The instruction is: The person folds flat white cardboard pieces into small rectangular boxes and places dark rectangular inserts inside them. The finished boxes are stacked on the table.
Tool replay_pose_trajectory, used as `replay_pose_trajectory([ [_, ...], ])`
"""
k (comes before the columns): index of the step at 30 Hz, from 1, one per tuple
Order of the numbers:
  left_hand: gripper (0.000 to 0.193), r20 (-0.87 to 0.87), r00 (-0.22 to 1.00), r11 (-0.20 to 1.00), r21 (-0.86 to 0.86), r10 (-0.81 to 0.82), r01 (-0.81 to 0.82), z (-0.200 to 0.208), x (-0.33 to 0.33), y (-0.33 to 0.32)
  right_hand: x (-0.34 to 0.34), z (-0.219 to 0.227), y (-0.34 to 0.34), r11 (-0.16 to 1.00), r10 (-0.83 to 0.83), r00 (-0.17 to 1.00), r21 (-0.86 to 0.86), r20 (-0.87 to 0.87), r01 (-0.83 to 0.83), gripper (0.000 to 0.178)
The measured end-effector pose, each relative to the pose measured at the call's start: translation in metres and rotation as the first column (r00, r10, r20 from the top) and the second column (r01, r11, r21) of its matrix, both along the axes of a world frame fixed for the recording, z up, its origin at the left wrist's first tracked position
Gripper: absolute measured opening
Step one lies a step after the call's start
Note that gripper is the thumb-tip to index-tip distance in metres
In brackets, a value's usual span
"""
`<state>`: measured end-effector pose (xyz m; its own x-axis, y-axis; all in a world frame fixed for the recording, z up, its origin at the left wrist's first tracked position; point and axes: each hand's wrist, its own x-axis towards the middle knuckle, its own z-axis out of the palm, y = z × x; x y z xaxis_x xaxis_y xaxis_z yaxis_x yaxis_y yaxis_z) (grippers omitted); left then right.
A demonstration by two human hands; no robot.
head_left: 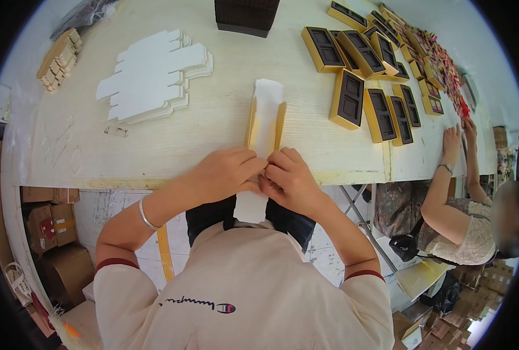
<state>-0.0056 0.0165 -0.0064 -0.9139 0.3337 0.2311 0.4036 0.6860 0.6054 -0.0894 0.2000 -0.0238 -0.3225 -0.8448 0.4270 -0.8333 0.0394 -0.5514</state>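
A partly folded carton (265,131), white inside with gold side walls raised, lies at the table's front edge in front of me. Its far flap lies flat, and its near flap hangs past the edge toward my lap. My left hand (231,168) grips the near end from the left, fingers bent inward. From the right, my right hand (291,181) pinches the same end with curled fingers. Both sets of fingertips meet over the carton's near corners, hiding the folds there.
To the left lies a stack of flat white carton blanks (146,76). Dark trays (246,17) are stacked at the back. Several gold boxes with dark inserts (348,99) sit at the right. Farther right, another person's hands (453,143) work near a red-and-gold pile (440,61).
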Motion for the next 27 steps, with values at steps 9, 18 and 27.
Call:
replay_pose_trajectory([
  [9, 0.016, 0.079, 0.985, 0.974, 0.155, 0.154, -0.165, 0.0, 0.001, 0.01, 0.004, 0.022, 0.022, 0.997, -0.011, 0.895, 0.071, 0.446, -0.023, 0.046],
  [18, 0.016, 0.535, 0.845, 0.902, 0.361, 0.009, -0.238, 0.016, -0.007, 0.001, 0.019, -0.013, 0.023, 0.979, -0.108, 0.994, -0.175, -0.03, 0.101, 0.045],
  [27, 0.032, 0.491, 0.871, 0.816, 0.496, 0.018, -0.297, 0.004, 0.001, 0.004, 0.02, -0.013, 0.001, 0.907, -0.186, 0.818, -0.225, 0.544, 0.356, 0.028],
])
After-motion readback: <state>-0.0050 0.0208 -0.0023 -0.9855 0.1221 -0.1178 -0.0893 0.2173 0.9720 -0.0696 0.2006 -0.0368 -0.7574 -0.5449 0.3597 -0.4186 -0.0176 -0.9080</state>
